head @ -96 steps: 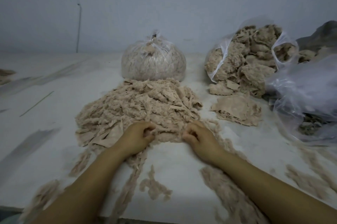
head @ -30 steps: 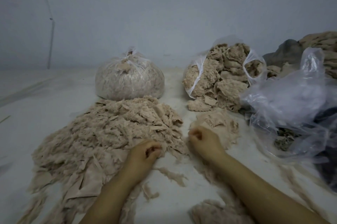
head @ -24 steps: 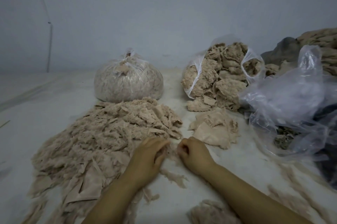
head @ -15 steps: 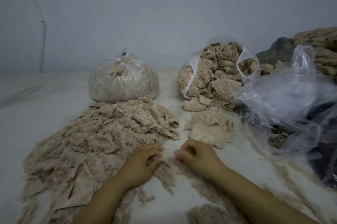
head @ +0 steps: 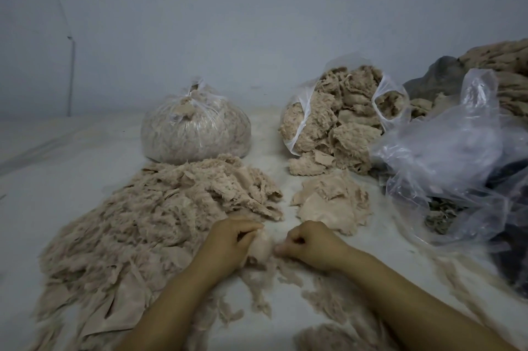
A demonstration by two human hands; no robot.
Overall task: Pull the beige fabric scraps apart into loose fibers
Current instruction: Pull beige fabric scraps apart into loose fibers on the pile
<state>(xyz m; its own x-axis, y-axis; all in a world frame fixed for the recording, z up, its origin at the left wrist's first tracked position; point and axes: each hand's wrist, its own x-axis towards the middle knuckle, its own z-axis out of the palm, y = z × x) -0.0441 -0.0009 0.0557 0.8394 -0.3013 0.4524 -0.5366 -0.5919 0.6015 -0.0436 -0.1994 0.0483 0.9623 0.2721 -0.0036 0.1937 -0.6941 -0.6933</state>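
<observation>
A person's two bare forearms reach in from the bottom edge onto a white worktop that meets a plain pale wall. The left hand has its fingers curled in a closed grip around a small pale beige fabric scrap, which bulges out between thumb and fingers. The right hand sits just beside it, knuckles up, fingers curled tight with the fingertips pinching at the scrap's right edge; the contact itself is blurred. Both hands rest low, at the near edge of a wide mound of beige scraps and fluff that spreads across the left half of the worktop, with flat fabric pieces showing at its near left corner. Loose fibers lie scattered on the worktop below and between the wrists, and more trail off to the lower right.

Just beyond the right hand lies a smaller heap of flat beige pieces. Behind the mound stands a tied clear plastic bag, round and full of pale fluff. To its right, an open clear bag of fabric chunks lies on its side, spilling toward the smaller heap. At the far right is crumpled clear plastic sheeting, with dark cloth and more beige material behind it.
</observation>
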